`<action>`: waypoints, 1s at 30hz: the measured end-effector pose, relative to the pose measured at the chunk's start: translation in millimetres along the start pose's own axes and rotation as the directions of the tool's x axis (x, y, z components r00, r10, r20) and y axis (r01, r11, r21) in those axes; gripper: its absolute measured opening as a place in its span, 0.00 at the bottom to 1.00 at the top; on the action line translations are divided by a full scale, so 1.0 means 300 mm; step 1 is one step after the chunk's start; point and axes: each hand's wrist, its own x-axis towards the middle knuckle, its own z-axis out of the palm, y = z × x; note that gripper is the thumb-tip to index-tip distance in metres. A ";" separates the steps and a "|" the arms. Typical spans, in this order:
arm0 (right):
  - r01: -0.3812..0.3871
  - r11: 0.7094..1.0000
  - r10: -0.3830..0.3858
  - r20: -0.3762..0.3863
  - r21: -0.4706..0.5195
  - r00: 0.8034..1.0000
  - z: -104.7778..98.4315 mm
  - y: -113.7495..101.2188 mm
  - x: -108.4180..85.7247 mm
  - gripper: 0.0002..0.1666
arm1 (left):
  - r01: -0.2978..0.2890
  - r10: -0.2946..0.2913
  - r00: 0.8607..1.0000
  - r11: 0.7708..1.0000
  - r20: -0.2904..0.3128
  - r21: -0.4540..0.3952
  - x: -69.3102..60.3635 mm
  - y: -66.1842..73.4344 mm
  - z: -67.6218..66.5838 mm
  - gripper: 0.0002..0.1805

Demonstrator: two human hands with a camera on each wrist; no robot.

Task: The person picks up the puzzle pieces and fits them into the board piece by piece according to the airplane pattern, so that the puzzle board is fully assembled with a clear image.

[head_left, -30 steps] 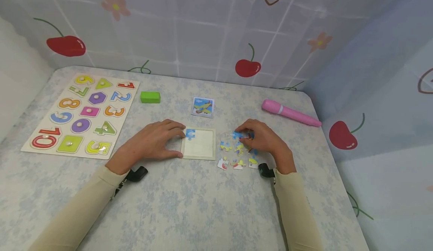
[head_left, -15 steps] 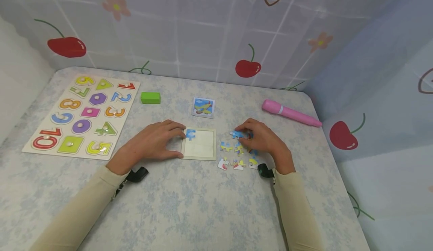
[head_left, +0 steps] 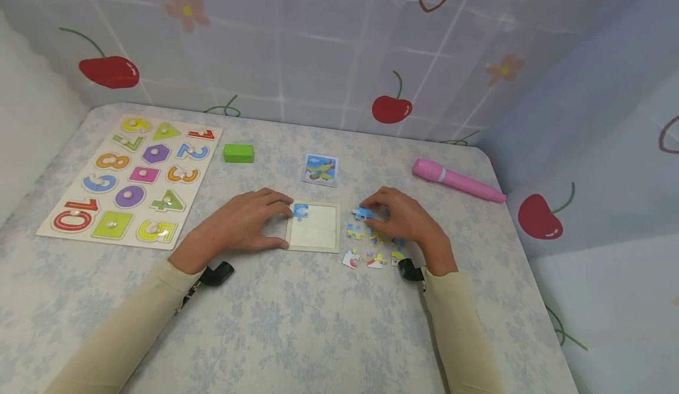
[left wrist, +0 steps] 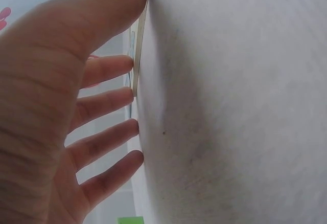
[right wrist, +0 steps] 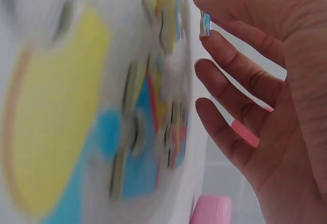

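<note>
My left hand (head_left: 246, 220) rests at the left side of a cream puzzle frame (head_left: 313, 248), thumb and fingertips touching its edge. In the left wrist view its fingers (left wrist: 107, 98) are spread and fairly straight. A blue jigsaw piece (head_left: 300, 211) lies in the frame's upper left corner. My right hand (head_left: 405, 220) pinches another blue jigsaw piece (head_left: 362, 212) between thumb and fingers, just right of the frame. The right wrist view shows this piece (right wrist: 205, 23) edge-on, lifted off the table. Below that hand lie several loose jigsaw pieces (head_left: 375, 261), some partly hidden by it.
A small airplane picture card (head_left: 320, 170) lies behind the frame. At the left are a number-and-shape peg board (head_left: 121, 205) and a green block (head_left: 239, 153). A pink pen-like stick (head_left: 461, 183) lies at the back right, near the patterned curtain (head_left: 329, 46).
My right hand has moved slightly left toward the frame, carrying the pinched blue jigsaw piece. The left hand stays at the frame's edge. The head view has shifted a little.
</note>
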 end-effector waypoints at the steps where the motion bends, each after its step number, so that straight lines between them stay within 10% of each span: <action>1: 0.004 1.000 -0.004 0.001 -0.003 1.000 0.002 -0.007 0.004 0.20 | -0.001 0.001 1.000 1.000 0.001 -0.002 0.001 0.000 0.000 0.34; 30: 0.115 0.993 -0.114 0.056 -0.023 0.992 0.050 -0.164 0.149 0.17 | 0.010 -0.010 1.000 1.000 0.003 -0.013 0.005 -0.007 0.008 0.33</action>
